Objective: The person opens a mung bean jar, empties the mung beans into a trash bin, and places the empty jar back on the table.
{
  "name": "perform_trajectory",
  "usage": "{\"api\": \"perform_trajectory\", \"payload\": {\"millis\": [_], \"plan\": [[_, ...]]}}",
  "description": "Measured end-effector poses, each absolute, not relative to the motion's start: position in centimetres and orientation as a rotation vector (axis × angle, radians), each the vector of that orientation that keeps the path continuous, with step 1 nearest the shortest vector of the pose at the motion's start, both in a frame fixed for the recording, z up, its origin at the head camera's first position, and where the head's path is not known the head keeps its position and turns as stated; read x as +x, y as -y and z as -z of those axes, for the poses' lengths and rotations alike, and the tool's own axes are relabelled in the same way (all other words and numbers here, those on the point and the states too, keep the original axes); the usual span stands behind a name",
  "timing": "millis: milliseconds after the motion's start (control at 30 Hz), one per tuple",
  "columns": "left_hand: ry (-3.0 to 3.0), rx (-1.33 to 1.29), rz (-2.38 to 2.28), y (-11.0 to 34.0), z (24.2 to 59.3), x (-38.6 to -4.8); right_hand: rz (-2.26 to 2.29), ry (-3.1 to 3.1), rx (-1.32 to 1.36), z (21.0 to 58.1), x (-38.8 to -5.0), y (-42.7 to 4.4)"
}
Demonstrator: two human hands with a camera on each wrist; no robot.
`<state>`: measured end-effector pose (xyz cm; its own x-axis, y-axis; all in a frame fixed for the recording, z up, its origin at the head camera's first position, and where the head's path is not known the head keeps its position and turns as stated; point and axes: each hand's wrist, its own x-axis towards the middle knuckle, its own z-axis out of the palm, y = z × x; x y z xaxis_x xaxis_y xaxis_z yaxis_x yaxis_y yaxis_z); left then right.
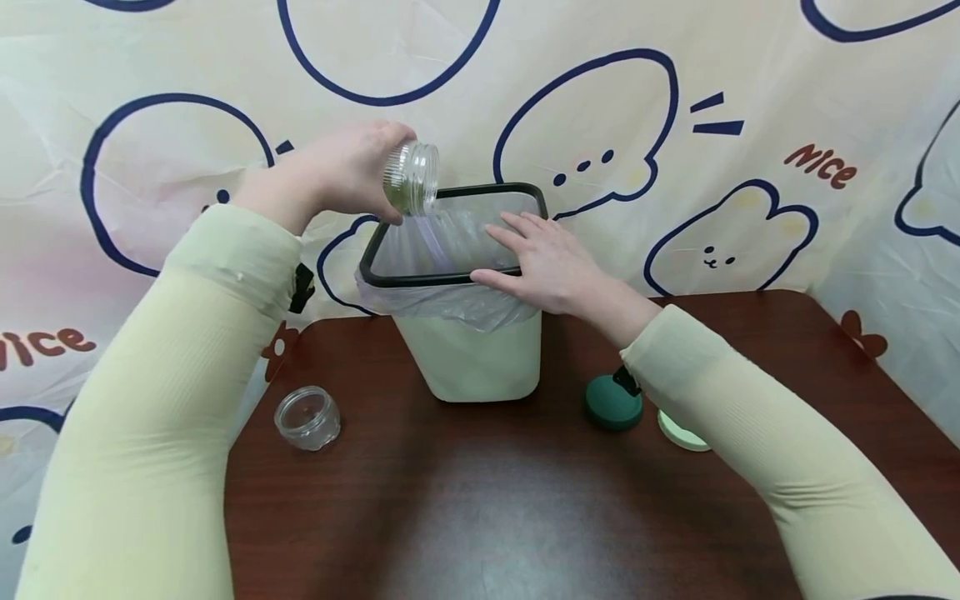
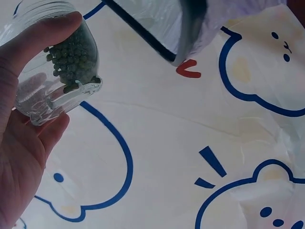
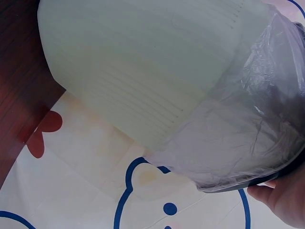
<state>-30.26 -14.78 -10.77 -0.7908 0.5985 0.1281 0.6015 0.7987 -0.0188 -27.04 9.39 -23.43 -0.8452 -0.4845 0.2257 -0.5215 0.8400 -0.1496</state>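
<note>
A clear glass jar [image 1: 412, 179] lies tilted on its side in my left hand [image 1: 348, 175], which grips it around the body, its mouth facing the bin. Small green beans [image 2: 74, 57], which look like mung beans, show inside the jar in the left wrist view. Below and to the right stands a pale green trash bin [image 1: 480, 358] with a dark rim, lined with a thin translucent plastic bag [image 1: 480, 304]. My right hand [image 1: 543, 262] rests at the bin's right rim with fingers spread and fairly straight.
On the brown table [image 1: 495, 500], a small clear glass jar [image 1: 307, 421] sits left of the bin. To the right lie a dark green lid [image 1: 613, 402] and a light green lid [image 1: 682, 433], partly behind my right sleeve. A cartoon-printed cloth [image 1: 600, 125] hangs close behind.
</note>
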Motion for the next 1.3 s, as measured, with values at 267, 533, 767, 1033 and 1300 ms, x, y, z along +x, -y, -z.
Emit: {"api": "perform_trajectory", "payload": {"millis": [267,533,767,1033,1300], "plan": [[2.876,-0.977,0.091,15.0,11.3,-30.7,-0.298,2.842,0.779,23.5,-27.2,-9.4],[2.872,-0.972,0.047,14.6,11.1,-30.6,-0.307,2.823,0.778,23.4,-27.1,-9.4],[2.913,-0.969,0.037,14.7,11.7,-30.7,-0.315,2.827,0.786,23.4,-27.0,-9.3],[2.844,-0.968,0.077,14.3,10.4,-30.5,-0.320,2.819,0.787,23.4,-26.9,-9.4],[2.918,-0.973,-0.033,14.1,11.3,-30.7,-0.305,2.829,0.782,23.4,-27.1,-9.5]]}}
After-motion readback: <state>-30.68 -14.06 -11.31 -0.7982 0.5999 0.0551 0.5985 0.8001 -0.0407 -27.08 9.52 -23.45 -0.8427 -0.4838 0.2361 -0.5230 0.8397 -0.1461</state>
